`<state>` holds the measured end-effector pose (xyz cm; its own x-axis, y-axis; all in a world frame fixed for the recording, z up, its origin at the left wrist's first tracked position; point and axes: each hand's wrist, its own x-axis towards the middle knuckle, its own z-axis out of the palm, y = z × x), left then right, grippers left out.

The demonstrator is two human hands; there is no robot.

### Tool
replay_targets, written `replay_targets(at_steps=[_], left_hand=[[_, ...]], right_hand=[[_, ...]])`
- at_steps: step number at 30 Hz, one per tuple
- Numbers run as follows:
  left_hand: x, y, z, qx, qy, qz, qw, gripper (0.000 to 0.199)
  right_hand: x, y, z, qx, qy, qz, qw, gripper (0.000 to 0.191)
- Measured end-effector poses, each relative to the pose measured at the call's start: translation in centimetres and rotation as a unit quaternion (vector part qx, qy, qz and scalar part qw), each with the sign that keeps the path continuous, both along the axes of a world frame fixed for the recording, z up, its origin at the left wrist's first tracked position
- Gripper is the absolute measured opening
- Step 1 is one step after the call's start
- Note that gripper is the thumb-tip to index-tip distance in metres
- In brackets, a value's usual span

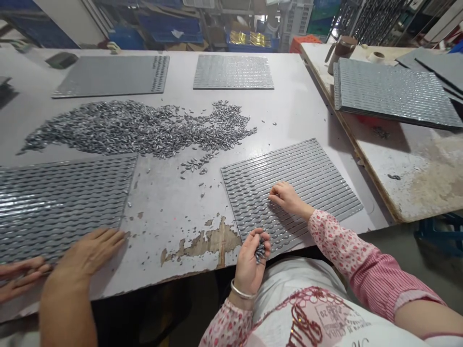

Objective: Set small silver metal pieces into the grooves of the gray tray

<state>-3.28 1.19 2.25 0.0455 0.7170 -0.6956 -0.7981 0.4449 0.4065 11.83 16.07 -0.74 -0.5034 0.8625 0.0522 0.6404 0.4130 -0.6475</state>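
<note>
The grooved panel [325,178] lies flat on the worktop [173,193], in front of the person, and it seems only partly filled: along its left side and near corner the rows look wavy, as if pieces sit in them, while the larger right part shows plain straight grooves, so I judge that more than half is left. The left hand [250,265] is cupped, its fingers curled around small grey pieces [260,250]. The right hand [289,197] is over the panel with fingertips drawn together; whether they pinch a piece, I cannot tell. The pieces are slim, with pointed ends and a metallic shine. Many similar ones form a long, loose heap [144,127] beyond. The panel is thin, grey and glossy, with parallel ridges.
</note>
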Motion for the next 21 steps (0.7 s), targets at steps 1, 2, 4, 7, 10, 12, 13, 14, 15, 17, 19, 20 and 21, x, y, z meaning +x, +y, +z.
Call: replay_targets(at_steps=[1, 2, 4, 7, 10, 12, 13, 14, 15, 17, 19, 20, 21], left_hand=[[0.0, 0.0, -0.1, -0.002, -0.007, 0.001, 1.0, 0.025], [0.0, -0.1, -0.2, -0.005, -0.014, 0.001, 1.0, 0.026], [0.1, -0.1, -0.3, -0.013, -0.018, -0.001, 1.0, 0.027], [0.3, -0.2, -0.5, -0.012, -0.009, -0.004, 1.0, 0.028], [0.4, -0.2, -0.7, -0.001, 0.001, 0.001, 1.0, 0.026], [0.5, -0.2, -0.8, 0.005, 0.003, 0.009, 1.0, 0.028], [0.5, -0.1, -0.9, 0.006, 0.002, 0.013, 1.0, 0.03], [0.5, -0.1, -0.8, 0.008, 0.0, 0.016, 1.0, 0.031], [0.5, 0.0, -0.8, 0.01, -0.001, 0.019, 1.0, 0.031], [0.6, 0.1, -0.7, 0.011, -0.001, 0.022, 1.0, 0.029], [0.6, 0.2, -0.5, 0.008, 0.002, 0.025, 1.0, 0.031], [0.6, 0.3, -0.5, 0.006, 0.004, 0.023, 1.0, 0.032], [0.6, 0.4, -0.4, 0.004, 0.004, 0.02, 1.0, 0.033]], right_hand=[[0.0, 0.4, -0.3, 0.019, -0.034, -0.006, 0.999, 0.017], [-0.1, 0.6, -0.6, 0.032, -0.062, -0.006, 0.998, 0.016], [-0.3, 0.8, -0.9, 0.046, -0.102, 0.0, 0.994, 0.016], [-0.8, 0.6, -1.2, 0.06, -0.127, -0.005, 0.99, 0.016], [-1.1, 0.5, -1.4, 0.076, -0.123, -0.017, 0.989, 0.016], [-1.0, 0.4, -1.3, 0.075, -0.098, -0.026, 0.992, 0.016], [-0.9, 0.2, -1.1, 0.067, -0.073, -0.028, 0.995, 0.016], [-0.8, 0.0, -0.7, 0.049, -0.039, -0.022, 0.998, 0.016], [-0.8, -0.4, -0.2, 0.017, 0.004, -0.003, 1.0, 0.015], [-0.6, -1.4, 0.9, -0.082, 0.1, 0.072, 0.989, 0.015], [-0.6, -2.6, 2.0, -0.187, 0.174, 0.163, 0.953, 0.018], [-0.7, -3.3, 2.5, -0.226, 0.199, 0.189, 0.935, 0.02], [-0.8, -3.9, 2.8, -0.252, 0.217, 0.197, 0.922, 0.022]])
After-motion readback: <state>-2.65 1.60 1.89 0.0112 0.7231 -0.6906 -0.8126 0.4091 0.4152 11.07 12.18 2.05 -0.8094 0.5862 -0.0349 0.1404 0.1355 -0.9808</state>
